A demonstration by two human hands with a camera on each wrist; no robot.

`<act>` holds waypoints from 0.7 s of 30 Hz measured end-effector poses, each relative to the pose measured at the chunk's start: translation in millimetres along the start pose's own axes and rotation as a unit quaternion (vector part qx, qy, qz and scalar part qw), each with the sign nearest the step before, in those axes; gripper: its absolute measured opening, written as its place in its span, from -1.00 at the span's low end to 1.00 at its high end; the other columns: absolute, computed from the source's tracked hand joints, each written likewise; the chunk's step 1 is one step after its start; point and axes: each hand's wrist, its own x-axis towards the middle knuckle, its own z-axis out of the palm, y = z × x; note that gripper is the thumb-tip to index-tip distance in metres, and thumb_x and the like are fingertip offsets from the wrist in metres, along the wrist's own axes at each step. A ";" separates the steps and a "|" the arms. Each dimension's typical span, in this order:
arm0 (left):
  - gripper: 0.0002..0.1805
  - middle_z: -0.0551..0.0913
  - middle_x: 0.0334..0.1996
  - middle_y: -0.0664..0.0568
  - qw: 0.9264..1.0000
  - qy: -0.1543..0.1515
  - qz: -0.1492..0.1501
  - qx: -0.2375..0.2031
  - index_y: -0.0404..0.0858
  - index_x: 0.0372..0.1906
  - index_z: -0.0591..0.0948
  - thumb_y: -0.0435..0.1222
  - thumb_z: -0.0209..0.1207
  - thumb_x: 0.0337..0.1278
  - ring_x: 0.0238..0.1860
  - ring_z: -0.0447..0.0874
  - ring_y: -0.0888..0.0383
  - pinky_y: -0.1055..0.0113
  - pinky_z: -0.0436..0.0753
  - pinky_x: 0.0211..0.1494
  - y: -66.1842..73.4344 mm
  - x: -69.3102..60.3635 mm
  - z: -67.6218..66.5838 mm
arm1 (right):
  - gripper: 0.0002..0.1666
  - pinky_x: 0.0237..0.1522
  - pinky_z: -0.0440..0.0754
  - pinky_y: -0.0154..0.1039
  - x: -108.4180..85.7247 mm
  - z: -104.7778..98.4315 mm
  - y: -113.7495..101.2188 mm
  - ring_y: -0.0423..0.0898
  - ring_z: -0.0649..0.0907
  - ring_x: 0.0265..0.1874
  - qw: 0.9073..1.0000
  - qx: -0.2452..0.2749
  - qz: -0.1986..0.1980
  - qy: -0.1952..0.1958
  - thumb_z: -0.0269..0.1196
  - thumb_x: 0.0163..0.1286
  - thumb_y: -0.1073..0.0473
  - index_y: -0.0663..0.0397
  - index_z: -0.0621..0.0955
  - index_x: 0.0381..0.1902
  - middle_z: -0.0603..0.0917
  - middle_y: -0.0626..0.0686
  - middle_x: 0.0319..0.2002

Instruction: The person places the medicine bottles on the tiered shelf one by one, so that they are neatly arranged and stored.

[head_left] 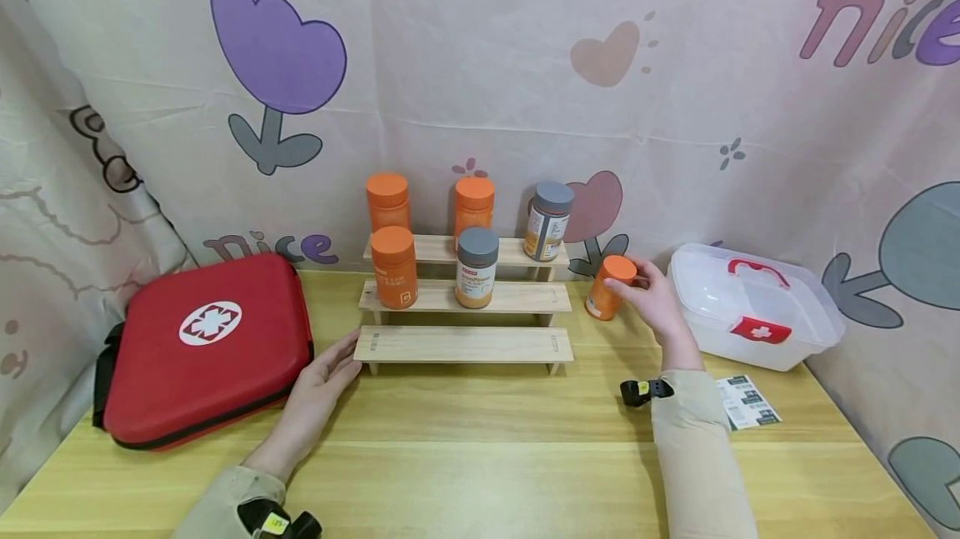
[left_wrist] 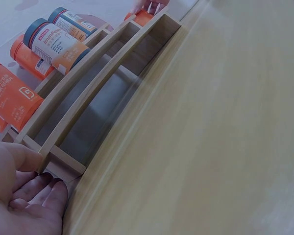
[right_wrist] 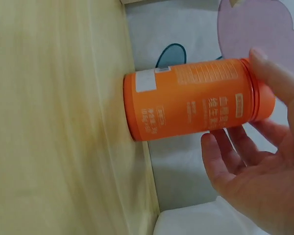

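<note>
My right hand point(head_left: 654, 297) holds an orange bottle point(head_left: 611, 287) by its upper part, right of a three-step wooden stand point(head_left: 465, 344). In the right wrist view, the thumb lies by the lid of this bottle point(right_wrist: 186, 100) and the fingers are curled at its side. Its base is at the tabletop; I cannot tell whether it touches. My left hand point(head_left: 318, 397) grips the left end of the stand's lowest step. In the left wrist view, the thumb point(left_wrist: 27, 157) presses the board's end, with curled fingers below it.
Orange-lidded bottles point(head_left: 394, 268) and grey-lidded bottles point(head_left: 476, 268) stand on the upper two steps. A red first-aid case point(head_left: 217, 381) lies left. At right are a clear-lidded white box point(head_left: 750, 306) and a printed sheet point(head_left: 748, 402). A patterned curtain point(head_left: 465, 47) hangs behind.
</note>
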 end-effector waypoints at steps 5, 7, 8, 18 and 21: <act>-0.38 0.18 0.40 -0.22 1.000 0.000 0.001 0.002 -0.23 0.47 0.15 -0.20 0.02 0.42 0.36 0.18 -0.07 0.69 0.34 0.07 -0.7 0.3 -0.1 | -0.23 0.34 0.14 0.06 -2.0 -4.4 -3.8 0.19 0.23 0.32 0.997 0.062 -0.004 -0.041 0.16 0.38 0.25 0.34 0.12 0.44 0.23 0.34 0.35; -0.37 0.18 0.40 -0.22 1.000 0.000 -0.002 0.002 -0.23 0.47 0.15 -0.19 0.03 0.42 0.36 0.18 -0.07 0.69 0.33 0.07 -0.7 0.4 -0.1 | -0.24 0.35 0.13 0.05 -1.4 -5.3 -3.2 0.18 0.21 0.34 0.995 0.080 -0.004 -0.051 0.10 0.38 0.34 0.36 0.08 0.44 0.21 0.36 0.36; -0.37 0.17 0.41 -0.22 1.000 0.000 -0.003 0.003 -0.23 0.47 0.15 -0.19 0.03 0.42 0.36 0.18 -0.07 0.69 0.33 0.07 -0.5 0.4 -0.2 | -0.23 0.35 0.14 0.05 -1.3 -5.5 -3.0 0.19 0.22 0.34 0.996 0.078 -0.002 -0.053 0.11 0.37 0.34 0.35 0.07 0.45 0.21 0.36 0.36; -0.38 0.17 0.41 -0.22 1.000 -0.001 -0.006 0.006 -0.22 0.48 0.15 -0.20 0.02 0.42 0.36 0.17 -0.07 0.69 0.33 0.07 0.5 0.4 -0.6 | -0.11 0.21 0.28 0.10 1.9 3.0 2.1 0.19 0.36 0.21 1.000 -0.008 -0.005 -0.020 0.39 0.21 -0.04 0.21 0.27 0.35 0.39 0.27 0.22; -0.38 0.16 0.41 -0.21 1.000 -0.002 -0.004 0.005 -0.22 0.48 0.15 -0.20 0.02 0.42 0.36 0.17 -0.07 0.69 0.32 0.07 0.1 0.5 -0.8 | -0.13 0.22 0.28 0.13 1.7 6.1 1.0 0.19 0.35 0.23 1.000 -0.007 -0.010 -0.012 0.41 0.18 -0.04 0.25 0.30 0.28 0.39 0.26 0.21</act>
